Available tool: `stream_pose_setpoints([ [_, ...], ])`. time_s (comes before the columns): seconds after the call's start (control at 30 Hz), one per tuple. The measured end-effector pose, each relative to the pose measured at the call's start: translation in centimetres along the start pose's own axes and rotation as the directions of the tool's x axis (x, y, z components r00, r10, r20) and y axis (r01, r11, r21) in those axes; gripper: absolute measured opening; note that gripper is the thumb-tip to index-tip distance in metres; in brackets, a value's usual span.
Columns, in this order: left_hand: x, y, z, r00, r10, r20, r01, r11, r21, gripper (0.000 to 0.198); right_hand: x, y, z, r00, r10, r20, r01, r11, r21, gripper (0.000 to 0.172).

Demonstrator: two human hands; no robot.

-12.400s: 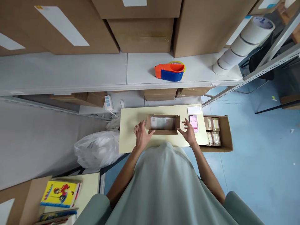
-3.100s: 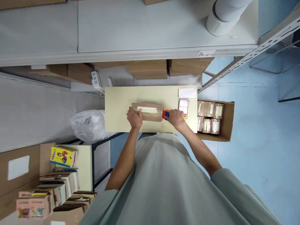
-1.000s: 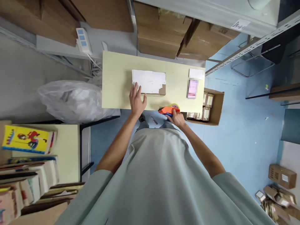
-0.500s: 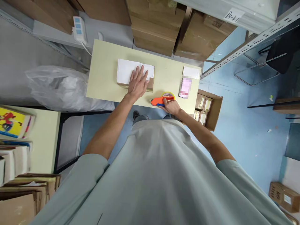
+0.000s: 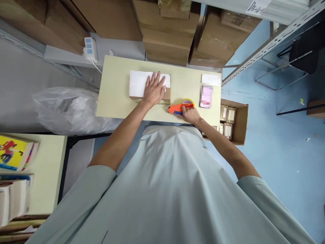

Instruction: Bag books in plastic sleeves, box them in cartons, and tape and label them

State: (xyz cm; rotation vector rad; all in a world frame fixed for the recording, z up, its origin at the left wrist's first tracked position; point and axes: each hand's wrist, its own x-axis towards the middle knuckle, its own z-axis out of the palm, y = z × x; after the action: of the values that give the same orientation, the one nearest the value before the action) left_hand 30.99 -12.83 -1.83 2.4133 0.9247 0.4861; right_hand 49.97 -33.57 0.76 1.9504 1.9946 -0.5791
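A small brown carton with a white label covering its top lies on a pale yellow table. My left hand rests flat on the label, fingers spread. To the right, near the table's front edge, my right hand grips the handle of an orange and blue tape dispenser that rests on the tabletop.
A phone and a white slip lie at the table's right end. An open carton of small boxes stands on the blue floor to the right. Stacked cartons fill the shelf behind; a plastic bag lies left.
My left hand slid from the carton's front edge onto its labelled top and stays flat there. My right hand brought the tape dispenser up onto the table's front edge.
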Motion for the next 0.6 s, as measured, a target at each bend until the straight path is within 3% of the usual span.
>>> stream_pose_setpoints([
  [0.6, 0.0, 1.2, -0.3, 1.0, 0.002, 0.001, -0.002, 1.0, -0.006, 0.071, 0.5, -2.0, 0.8, 0.989, 0.119, -0.083, -0.129, 0.983, -0.13, 0.068],
])
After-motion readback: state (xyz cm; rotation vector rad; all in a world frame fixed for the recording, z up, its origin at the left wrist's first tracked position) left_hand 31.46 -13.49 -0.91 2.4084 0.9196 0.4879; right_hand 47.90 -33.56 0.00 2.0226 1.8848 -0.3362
